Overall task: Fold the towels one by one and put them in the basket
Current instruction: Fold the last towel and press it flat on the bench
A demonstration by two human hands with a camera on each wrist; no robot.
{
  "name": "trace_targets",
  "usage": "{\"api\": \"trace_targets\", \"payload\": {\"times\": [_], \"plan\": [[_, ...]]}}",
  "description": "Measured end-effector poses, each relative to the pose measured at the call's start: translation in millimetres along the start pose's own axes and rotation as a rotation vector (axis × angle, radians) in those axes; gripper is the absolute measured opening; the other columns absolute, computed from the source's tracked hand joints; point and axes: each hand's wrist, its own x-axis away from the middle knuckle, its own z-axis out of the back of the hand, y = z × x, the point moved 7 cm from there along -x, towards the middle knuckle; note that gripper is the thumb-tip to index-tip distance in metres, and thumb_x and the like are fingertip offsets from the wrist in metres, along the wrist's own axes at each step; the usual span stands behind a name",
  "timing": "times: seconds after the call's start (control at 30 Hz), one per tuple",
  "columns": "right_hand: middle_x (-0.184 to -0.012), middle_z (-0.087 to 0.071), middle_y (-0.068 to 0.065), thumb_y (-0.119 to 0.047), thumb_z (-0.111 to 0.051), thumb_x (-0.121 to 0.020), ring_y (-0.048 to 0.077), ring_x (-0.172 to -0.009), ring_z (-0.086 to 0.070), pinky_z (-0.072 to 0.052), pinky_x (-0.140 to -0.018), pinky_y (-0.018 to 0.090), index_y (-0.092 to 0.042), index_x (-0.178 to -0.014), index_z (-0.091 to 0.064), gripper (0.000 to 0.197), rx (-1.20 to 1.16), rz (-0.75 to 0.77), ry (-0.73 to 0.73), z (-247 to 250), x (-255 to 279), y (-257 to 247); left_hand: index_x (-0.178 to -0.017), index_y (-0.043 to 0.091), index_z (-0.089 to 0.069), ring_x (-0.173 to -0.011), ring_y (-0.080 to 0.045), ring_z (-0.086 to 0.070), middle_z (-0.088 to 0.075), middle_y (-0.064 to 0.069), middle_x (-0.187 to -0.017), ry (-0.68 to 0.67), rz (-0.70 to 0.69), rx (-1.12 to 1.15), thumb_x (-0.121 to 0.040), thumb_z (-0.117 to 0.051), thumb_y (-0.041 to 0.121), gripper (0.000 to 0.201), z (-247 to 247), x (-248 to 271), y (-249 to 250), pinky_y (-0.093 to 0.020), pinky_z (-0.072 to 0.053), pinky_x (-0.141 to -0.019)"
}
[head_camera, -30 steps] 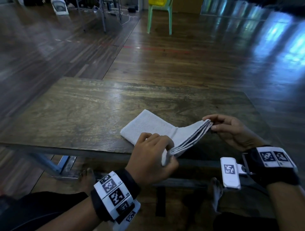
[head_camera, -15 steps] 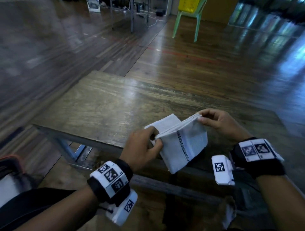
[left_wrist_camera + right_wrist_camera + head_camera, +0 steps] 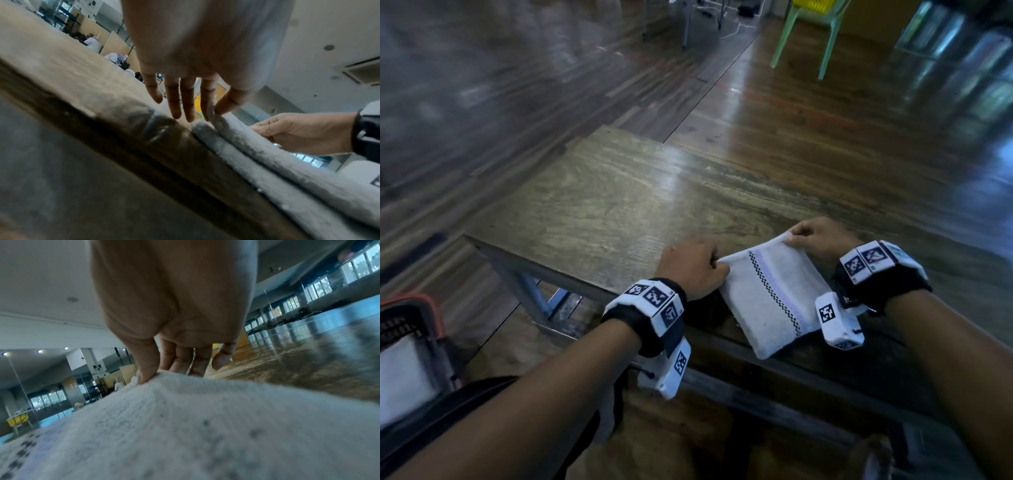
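Observation:
A folded white towel (image 3: 770, 298) with a black chequered stripe lies at the near edge of the wooden table (image 3: 602, 205), its lower corner hanging over the edge. My left hand (image 3: 695, 270) pinches its upper left corner between thumb and forefinger. My right hand (image 3: 815, 236) pinches the upper right corner. In the left wrist view the towel (image 3: 267, 155) shows stacked layers along the table edge, with the left fingertips (image 3: 220, 110) on its end. In the right wrist view the thumb (image 3: 144, 369) presses the towel (image 3: 185, 426) against the fingers behind it. A dark basket (image 3: 410, 329) with an orange rim sits at the far left, white cloth inside.
A green chair (image 3: 811, 37) stands on the shiny wooden floor beyond the table. The metal table leg (image 3: 527, 291) runs down at the left corner. My legs are under the near edge.
The towel has been folded over once more, so the striped face now lies on top. Both hands kept their corner grips while the view swung left, bringing the basket into sight.

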Motion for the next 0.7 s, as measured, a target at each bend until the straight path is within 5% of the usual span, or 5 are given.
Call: {"api": "trace_targets", "payload": {"times": [0.27,0.47,0.7], "plan": [[-0.111,-0.057,0.002,-0.017,-0.061,-0.089,0.02,-0.108,-0.054,-0.043,-0.088,0.033,-0.016,-0.118,-0.059,0.029,0.068,0.026,-0.078,-17.5,-14.2,-4.5,-0.09,0.017,-0.048,-0.074,-0.026,-0.054,-0.059,-0.003,-0.08,-0.017,-0.001,-0.007,-0.084,-0.045,0.043,0.027,-5.0,-6.0,-6.2,-0.035,-0.034,-0.066],[-0.114,-0.066,0.004,-0.016,-0.057,-0.091,0.019,-0.105,-0.059,-0.045,-0.085,0.032,-0.015,-0.107,-0.069,0.02,0.223,-0.009,-0.139,-12.2,14.6,0.1,-0.102,0.015,-0.058,-0.093,-0.026,-0.057,-0.062,-0.006,-0.101,0.001,-0.1,-0.045,-0.091,-0.05,0.042,0.03,-6.9,-6.0,11.8,-0.033,-0.044,-0.069],[-0.106,-0.069,0.001,-0.019,-0.062,-0.087,0.013,-0.096,-0.063,-0.046,-0.083,0.027,-0.015,-0.105,-0.071,0.02,0.111,-0.076,0.021,-1.8,90.5,59.0,-0.097,0.008,-0.067,-0.09,-0.028,-0.061,-0.067,-0.01,-0.096,-0.118,-0.19,-0.098,-0.092,-0.055,0.031,0.027,-24.6,-10.7,60.7,-0.028,-0.041,-0.064]]}}
